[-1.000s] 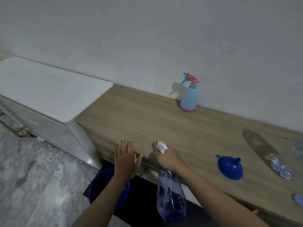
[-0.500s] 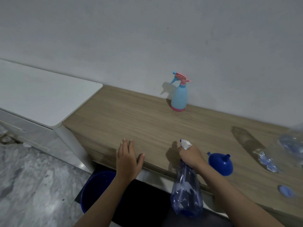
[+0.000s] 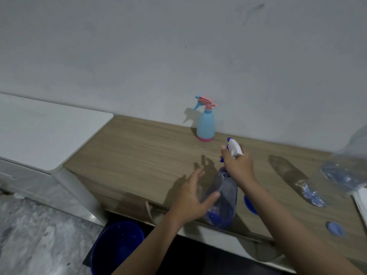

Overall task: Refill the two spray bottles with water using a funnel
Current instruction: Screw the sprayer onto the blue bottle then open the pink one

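The right hand [image 3: 239,167] grips the clear bottle's [image 3: 222,203] sprayer over the table [image 3: 139,155] edge, while the left hand [image 3: 190,197], fingers spread, reaches its body, probably to steady it for unscrewing.

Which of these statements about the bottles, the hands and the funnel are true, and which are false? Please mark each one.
1. The right hand grips the clear spray bottle at its neck. True.
2. The light blue spray bottle lies on its side. False: it stands upright by the wall.
3. The left hand is open beside the clear bottle. True.
4. The blue funnel sits in the clear bottle. False: it lies on the wooden counter.
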Tool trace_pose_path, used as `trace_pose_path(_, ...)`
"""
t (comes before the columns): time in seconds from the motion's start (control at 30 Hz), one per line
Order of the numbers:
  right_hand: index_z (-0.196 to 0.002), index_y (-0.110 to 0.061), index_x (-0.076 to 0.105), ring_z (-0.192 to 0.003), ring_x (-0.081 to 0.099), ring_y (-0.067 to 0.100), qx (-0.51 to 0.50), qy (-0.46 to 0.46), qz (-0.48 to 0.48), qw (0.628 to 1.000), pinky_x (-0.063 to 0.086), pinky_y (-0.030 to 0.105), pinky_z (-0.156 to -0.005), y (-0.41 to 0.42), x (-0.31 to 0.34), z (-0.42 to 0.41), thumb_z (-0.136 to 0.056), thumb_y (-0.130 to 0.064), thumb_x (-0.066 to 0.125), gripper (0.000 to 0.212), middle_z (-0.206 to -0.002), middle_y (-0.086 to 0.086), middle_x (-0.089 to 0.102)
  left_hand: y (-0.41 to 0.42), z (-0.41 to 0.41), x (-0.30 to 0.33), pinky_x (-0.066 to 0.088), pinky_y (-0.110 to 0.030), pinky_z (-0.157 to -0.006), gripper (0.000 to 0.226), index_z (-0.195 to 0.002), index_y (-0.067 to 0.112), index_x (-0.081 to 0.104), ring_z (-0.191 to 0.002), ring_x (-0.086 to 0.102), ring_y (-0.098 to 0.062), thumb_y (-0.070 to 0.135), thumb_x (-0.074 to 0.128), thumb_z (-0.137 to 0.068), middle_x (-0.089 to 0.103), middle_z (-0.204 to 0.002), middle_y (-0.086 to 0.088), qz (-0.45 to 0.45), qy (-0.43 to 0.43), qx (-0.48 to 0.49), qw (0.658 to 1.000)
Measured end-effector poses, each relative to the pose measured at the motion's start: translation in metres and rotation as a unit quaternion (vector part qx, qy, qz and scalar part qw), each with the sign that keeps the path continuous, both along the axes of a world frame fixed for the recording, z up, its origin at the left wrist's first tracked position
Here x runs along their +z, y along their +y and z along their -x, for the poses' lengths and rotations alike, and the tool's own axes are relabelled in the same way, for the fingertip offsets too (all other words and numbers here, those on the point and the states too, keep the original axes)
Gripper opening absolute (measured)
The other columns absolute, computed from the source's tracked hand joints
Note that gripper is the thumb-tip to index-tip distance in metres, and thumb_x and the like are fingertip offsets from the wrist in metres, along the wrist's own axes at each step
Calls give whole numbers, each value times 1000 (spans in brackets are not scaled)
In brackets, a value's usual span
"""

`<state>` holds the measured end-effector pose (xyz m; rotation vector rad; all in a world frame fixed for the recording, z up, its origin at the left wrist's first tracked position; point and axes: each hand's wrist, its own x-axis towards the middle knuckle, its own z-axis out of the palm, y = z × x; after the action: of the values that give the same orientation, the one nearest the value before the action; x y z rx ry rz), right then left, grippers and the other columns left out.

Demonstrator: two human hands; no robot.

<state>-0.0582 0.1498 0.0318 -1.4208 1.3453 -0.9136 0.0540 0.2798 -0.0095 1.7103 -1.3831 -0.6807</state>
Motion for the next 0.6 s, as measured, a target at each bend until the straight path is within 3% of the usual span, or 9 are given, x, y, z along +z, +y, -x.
trace_pose_path(0.1,-101,-27,52,-67,69,27,-28,-47,73,996,55,31,-59,-4,20,3,-86,-40,64,23,-80,3,66,-8,17,9,42,-5,-85,66,-131,36,41,-110,54,9,29,77,-76,55,-122,21,26,85,-37,995)
trace_pose_path(0.2,-108,-25,50,-61,68,28,-55,-91,125,986,55,33,-54,-9,30,8,-84,-45,66,36,-81,-3,63,-19,29,15,46,-11,-86,62,-123,40,43,-109,54,6,33,78,-73,56,-121,18,60,75,-14,995)
trace_pose_path(0.3,-101,-26,50,-61,65,24,-91,-100,217,967,53,32,-53,-16,36,14,-88,-36,65,23,-88,3,61,-34,40,21,47,-13,-84,63,-121,41,41,-106,52,5,40,79,-70,53,-118,20,74,59,2,996)
trace_pose_path(0.4,-96,-20,54,-61,59,4,-88,-73,280,953,46,16,-52,-24,45,21,-89,-20,64,12,-78,-6,61,-53,50,21,49,-17,-85,65,-119,37,43,-106,51,5,40,80,-66,51,-118,16,89,61,16,994)
trace_pose_path(0.47,-96,-21,60,-65,61,1,-57,-34,289,955,47,14,-55,-34,50,29,-88,-19,64,10,-80,-13,63,-68,53,19,49,-15,-82,66,-115,34,45,-103,52,5,37,84,-62,52,-116,15,96,73,42,992)
trace_pose_path(0.6,-96,-22,65,-66,63,3,14,26,273,961,49,14,-60,-61,63,45,-85,-15,67,14,-84,-5,67,-102,52,23,44,-8,-70,66,-108,32,43,-101,52,-1,32,87,-59,51,-115,11,76,71,62,993)
